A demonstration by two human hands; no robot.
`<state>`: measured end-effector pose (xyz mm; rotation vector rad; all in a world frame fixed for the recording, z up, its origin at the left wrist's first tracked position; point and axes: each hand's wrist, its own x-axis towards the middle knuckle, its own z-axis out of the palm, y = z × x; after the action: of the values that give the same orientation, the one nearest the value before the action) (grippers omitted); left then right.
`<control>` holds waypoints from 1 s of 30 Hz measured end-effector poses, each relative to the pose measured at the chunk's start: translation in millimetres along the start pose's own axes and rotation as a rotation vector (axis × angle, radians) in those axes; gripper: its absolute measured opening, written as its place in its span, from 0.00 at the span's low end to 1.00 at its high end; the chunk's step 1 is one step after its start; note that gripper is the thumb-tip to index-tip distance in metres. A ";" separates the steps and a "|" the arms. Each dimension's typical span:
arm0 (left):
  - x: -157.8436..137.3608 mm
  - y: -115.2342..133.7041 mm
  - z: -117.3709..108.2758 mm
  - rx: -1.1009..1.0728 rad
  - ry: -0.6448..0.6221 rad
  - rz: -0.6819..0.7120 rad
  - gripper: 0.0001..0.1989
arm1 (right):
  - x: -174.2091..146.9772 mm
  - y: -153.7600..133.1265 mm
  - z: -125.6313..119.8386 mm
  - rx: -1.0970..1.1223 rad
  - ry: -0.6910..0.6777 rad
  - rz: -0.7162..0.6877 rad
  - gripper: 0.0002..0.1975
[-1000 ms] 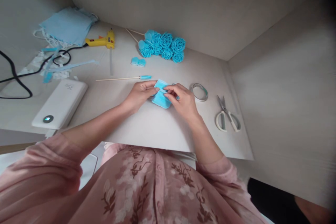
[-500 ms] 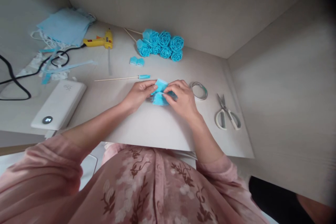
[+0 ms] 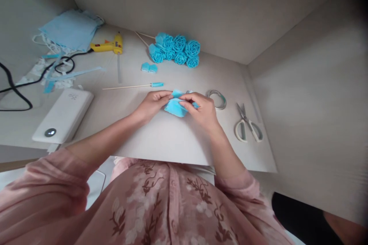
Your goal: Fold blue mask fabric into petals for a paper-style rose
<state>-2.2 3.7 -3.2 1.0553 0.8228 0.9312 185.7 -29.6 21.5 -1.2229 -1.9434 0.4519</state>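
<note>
A pale tabletop [image 3: 155,141] is viewed from above by a single head-worn camera, pointed forward and steeply down over the wearer's pink shirt [image 3: 172,206]. The bottom of the frame is filled by the shirt (seen at close range), while the left hand [image 3: 153,103] and right hand [image 3: 202,109] are caught near the centre, farther from the lens. The top is closed off by a grey back panel [image 3: 172,0], set farther still.

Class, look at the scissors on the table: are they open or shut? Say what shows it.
Slightly open: the scissors lie with their two tips apart, in a narrow V.
</note>
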 end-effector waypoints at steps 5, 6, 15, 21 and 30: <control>0.5 -2.5 -0.4 -0.048 -0.026 0.006 0.19 | 2.4 4.2 0.2 -0.100 0.051 -0.131 0.06; 0.4 -2.9 -0.6 -0.051 -0.032 0.007 0.19 | 2.7 4.4 0.0 -0.111 0.065 -0.149 0.06; -0.4 -4.0 -2.2 -0.051 -0.092 0.028 0.17 | 3.0 8.1 -1.1 -0.119 0.094 -0.085 0.07; -1.6 -3.4 -0.7 -0.034 -0.092 0.025 0.17 | 3.1 8.9 -0.8 -0.107 0.078 -0.077 0.05; -1.7 -3.8 -2.0 -0.004 -0.103 0.013 0.17 | 2.5 7.8 -0.5 -0.107 0.073 -0.085 0.02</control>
<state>-3.8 2.0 -7.2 1.0967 0.7297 0.8816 190.2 -23.8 17.8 -1.2015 -1.9698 0.2583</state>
